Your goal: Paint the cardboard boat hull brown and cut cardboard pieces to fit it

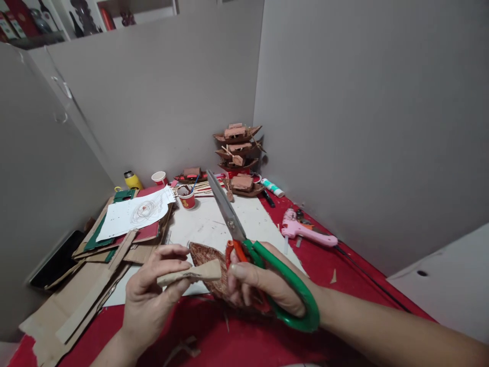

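My left hand (pixel 153 285) pinches a narrow folded strip of tan cardboard (pixel 204 272) between thumb and fingers. Green-and-orange handled scissors (pixel 288 285) are held in my right hand (pixel 254 283); their blades point up and away, pressed together or nearly so. The fingertips of my right hand are close to the right end of the strip; whether they touch it I cannot tell. Behind and below the strip is a brown, painted, boat-shaped piece (pixel 206 254), partly hidden by both hands.
Stacked model boats (pixel 237 148) stand in the far corner. A paint cup (pixel 187 198) with a brush sits on white paper (pixel 240 219). A pink glue gun (pixel 305 229) with its cord lies at right. Cardboard sheets (pixel 76 306) and a drawing (pixel 133 216) are piled at left.
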`<state>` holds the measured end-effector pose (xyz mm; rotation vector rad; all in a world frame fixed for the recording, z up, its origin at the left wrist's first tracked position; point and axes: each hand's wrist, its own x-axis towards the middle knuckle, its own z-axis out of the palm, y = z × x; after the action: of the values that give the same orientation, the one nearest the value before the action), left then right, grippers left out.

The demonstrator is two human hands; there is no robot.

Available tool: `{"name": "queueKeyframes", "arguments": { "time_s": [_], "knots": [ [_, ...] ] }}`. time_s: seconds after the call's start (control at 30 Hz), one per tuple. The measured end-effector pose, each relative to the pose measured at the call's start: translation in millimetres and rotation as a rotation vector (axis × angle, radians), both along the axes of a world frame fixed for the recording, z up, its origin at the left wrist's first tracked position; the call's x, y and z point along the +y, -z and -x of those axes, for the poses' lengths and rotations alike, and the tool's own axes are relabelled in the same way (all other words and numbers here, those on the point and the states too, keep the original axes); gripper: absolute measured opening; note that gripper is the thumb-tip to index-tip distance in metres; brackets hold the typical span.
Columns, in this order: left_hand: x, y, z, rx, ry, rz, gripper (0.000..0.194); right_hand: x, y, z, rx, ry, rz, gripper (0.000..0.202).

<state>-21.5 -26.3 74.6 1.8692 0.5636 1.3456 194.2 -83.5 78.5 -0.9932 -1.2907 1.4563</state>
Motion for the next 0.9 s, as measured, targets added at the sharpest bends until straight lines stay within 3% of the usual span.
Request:
{"name": "queueKeyframes", "arguments": {
  "time_s": [0.1, 0.2, 0.37, 0.53, 0.67, 0.7, 0.77, 0.8, 0.9],
  "knots": [
    [0.2, 2.0, -3.4, 0.057, -0.022, -0.132, 0.035, -0.2, 3.7, 9.0, 0.168, 0.1, -0.041, 0.036],
    [0.1, 4.2, -5.9, 0.073, -0.017, -0.176, 0.039, 1.5, 5.1, 13.5, 0.194, 0.207, -0.09, 0.034],
    [0.5, 4.6, -11.7, 0.057, -0.02, -0.172, 0.04, 4.8, 6.2, 13.5, 0.11, 0.309, -0.248, 0.029],
    [-1.7, 5.0, -15.5, 0.154, -0.03, -0.09, 0.035, 9.9, 16.8, 8.9, 0.08, 0.369, -0.292, 0.027],
    [-7.8, 8.5, -10.7, 0.162, -0.191, 0.075, 0.051, 17.0, 25.8, -1.7, 0.045, 0.512, -0.374, 0.024],
    [-9.3, 9.5, -9.0, 0.106, -0.244, 0.133, 0.05, 18.0, 27.0, -4.7, 0.029, 0.539, -0.394, 0.023],
    [-12.0, 11.2, -6.9, 0.059, -0.308, 0.265, 0.03, 18.5, 28.4, -9.2, -0.001, 0.584, -0.428, 0.022],
    [-13.1, 11.7, -7.4, 0.073, -0.283, 0.345, 0.026, 18.0, 28.9, -10.4, -0.013, 0.601, -0.443, 0.022],
    [-16.2, 11.7, -17.0, 0.079, -0.041, 0.634, 0.042, 15.0, 31.8, -9.9, -0.029, 0.626, -0.48, 0.022]
  ]
}}
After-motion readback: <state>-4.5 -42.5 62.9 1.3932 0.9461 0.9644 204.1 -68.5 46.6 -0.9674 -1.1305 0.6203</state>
